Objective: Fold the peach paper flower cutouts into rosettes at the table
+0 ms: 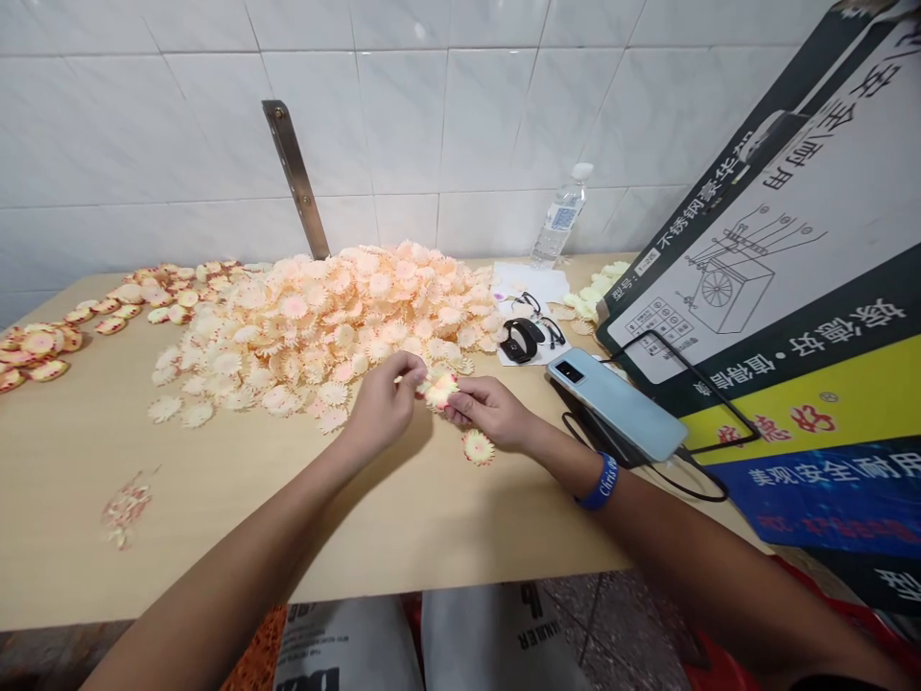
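Between my two hands, just in front of the big pile, is a pale yellow artificial flower piece (439, 389) with red-tipped edges. My right hand (493, 411) pinches its right side between thumb and fingers. At its left edge, my left hand (389, 398) has thumb and fingers pressed together; whether they grip this flower piece or a small bit of it is hidden. A single round flower piece (478, 447) lies on the table below my right hand. Behind both hands rises a large heap of peach and cream flower pieces (360, 307).
Stacked flower pieces (43, 341) lie at the far left, with small scraps (128, 509) nearer. A phone (619, 403) rests on a dark stand at right, beside large printed cartons (777, 240). A water bottle (559, 219), glasses (554, 331) and a black watch-like item (522, 340) stand behind.
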### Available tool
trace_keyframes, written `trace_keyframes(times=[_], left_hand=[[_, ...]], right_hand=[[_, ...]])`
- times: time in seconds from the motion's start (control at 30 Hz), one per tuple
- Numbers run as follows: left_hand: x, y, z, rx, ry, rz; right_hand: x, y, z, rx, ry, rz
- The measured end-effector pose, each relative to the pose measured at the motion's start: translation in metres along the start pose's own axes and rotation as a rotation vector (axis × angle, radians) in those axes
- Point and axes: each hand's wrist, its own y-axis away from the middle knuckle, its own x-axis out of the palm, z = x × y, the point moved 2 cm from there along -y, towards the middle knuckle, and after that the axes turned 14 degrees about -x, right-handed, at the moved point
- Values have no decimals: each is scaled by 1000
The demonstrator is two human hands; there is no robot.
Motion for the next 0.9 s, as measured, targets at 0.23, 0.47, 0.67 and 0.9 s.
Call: trace_keyframes(times=[0.23,0.47,0.67,0.9], left_hand=[[-26,-25,16,-158,202,-146],[-48,-39,22,-174,294,-296],[-17,-25,15,-352,507,47],[-5,-17,9,-304,387,124]], right_hand=[[1,3,0,7,-45,91],[-1,4,-5,34,-74,13],[-4,4,-10,-27,-45,-89],[-6,2,-2,-144,62,-127]])
